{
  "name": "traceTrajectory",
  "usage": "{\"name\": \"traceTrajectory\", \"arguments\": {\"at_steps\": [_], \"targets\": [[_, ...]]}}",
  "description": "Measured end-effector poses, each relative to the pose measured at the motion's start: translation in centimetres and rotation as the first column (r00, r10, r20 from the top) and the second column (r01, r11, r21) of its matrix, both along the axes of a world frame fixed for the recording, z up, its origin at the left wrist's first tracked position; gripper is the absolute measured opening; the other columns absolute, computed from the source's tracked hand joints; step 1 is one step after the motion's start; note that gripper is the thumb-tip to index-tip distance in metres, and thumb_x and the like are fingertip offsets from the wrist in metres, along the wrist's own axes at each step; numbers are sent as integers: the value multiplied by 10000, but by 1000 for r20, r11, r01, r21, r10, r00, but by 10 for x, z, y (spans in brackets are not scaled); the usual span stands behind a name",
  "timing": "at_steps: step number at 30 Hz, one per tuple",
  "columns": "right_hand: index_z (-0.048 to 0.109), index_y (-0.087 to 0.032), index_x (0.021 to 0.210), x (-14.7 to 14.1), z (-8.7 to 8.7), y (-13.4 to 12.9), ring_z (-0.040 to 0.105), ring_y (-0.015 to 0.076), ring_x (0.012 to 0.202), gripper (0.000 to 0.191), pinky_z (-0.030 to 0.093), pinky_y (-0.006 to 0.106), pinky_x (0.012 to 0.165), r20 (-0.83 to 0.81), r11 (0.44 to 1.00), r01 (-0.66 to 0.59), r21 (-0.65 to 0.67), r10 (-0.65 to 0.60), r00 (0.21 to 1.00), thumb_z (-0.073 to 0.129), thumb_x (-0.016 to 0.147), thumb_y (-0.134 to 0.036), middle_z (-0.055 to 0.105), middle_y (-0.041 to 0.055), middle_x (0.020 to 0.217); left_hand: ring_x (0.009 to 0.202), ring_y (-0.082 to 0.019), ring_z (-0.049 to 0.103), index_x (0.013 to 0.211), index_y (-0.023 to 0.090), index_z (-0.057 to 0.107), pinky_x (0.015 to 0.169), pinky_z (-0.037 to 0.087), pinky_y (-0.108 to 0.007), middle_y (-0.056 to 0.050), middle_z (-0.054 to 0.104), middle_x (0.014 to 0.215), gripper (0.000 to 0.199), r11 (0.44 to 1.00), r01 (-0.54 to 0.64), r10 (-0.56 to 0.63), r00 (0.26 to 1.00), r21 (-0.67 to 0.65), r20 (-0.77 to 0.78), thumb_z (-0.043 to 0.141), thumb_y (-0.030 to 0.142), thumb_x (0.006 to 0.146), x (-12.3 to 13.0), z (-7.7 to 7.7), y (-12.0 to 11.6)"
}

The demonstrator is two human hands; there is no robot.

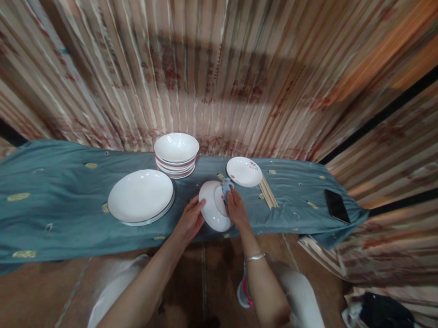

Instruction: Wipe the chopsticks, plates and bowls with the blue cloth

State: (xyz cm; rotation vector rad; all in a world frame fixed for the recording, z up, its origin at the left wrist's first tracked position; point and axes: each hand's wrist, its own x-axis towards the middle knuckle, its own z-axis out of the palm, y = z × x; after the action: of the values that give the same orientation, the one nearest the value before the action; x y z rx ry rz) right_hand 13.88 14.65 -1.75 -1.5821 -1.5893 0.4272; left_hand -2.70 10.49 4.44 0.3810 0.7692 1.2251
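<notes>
A white bowl (210, 210) is held tilted above the front of the table, its underside and foot ring turned towards the right. My left hand (191, 217) grips its left edge, thumb on the outer surface. In my right hand (237, 207) is a bunched light-blue cloth (226, 185), pressed against the bowl near the foot ring. Some fingers of the right hand are hidden behind the bowl and cloth. A small flower-patterned plate (244, 171) lies just beyond my right hand, with several wooden chopsticks (267, 192) beside it.
Large white plates (140, 195) are stacked at the left, and a stack of red-rimmed bowls (176, 149) stands behind them. A dark phone (336, 206) lies near the right end of the narrow table (68, 204) with its green cloth. Curtains (200, 77) hang close behind.
</notes>
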Motion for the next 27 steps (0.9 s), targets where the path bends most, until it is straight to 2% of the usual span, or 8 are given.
{"name": "traceTrajectory", "arguments": {"at_steps": [6,10,13,17,21,24,27], "targets": [[520,-105,1292,-4,-5,-23,507,249,1246,539,385,462,1044,-210,994,109,3,-106,972,292,954,-457,561,188,1313,776,-163,661,909,132,707,742,514,-255,-49,729,840,307,1000,-21,21,1000,-5,8,805,171,620,1,0,0],[455,-103,1351,-12,-10,-42,421,268,1322,602,322,500,1080,-306,986,157,-47,-164,938,289,941,-511,470,203,1401,755,-150,657,911,130,708,748,515,-252,-44,727,824,304,1000,-21,21,1000,-8,20,801,163,624,1,2,0],[403,-106,1392,-21,-16,-58,313,279,1389,628,264,524,1108,-303,979,198,-57,-206,930,271,943,-525,375,207,1469,767,-157,660,922,127,705,762,515,-259,-47,725,816,300,1000,-17,17,1000,-7,26,789,156,635,1,2,0],[318,-107,1443,-40,-19,-84,202,283,1436,611,250,551,1107,-239,977,209,-32,-210,948,265,963,-481,259,221,1521,750,-152,654,909,125,699,747,509,-252,-45,720,808,280,1000,-21,21,1000,-13,19,781,146,642,1,0,1],[240,-98,1472,-57,-13,-105,152,293,1446,581,262,575,1098,-56,983,174,65,-170,984,279,979,-402,166,228,1549,708,-138,636,907,124,698,714,501,-241,-47,715,811,258,1000,-25,25,999,-2,26,768,140,659,0,-1,1],[236,-124,1475,-66,-4,-111,150,287,1446,524,259,604,1086,130,987,78,141,-97,987,283,985,-302,214,214,1541,699,-140,632,888,133,699,688,494,-237,-48,711,811,223,1000,-12,12,1000,12,18,756,149,673,-1,-2,2],[311,-119,1443,-69,6,-109,150,278,1446,480,268,590,1083,268,987,-21,162,-24,963,288,981,-245,267,210,1525,689,-140,629,879,132,700,669,488,-236,-49,714,801,237,1000,-6,6,1000,22,28,770,163,654,-1,-4,3]]}}
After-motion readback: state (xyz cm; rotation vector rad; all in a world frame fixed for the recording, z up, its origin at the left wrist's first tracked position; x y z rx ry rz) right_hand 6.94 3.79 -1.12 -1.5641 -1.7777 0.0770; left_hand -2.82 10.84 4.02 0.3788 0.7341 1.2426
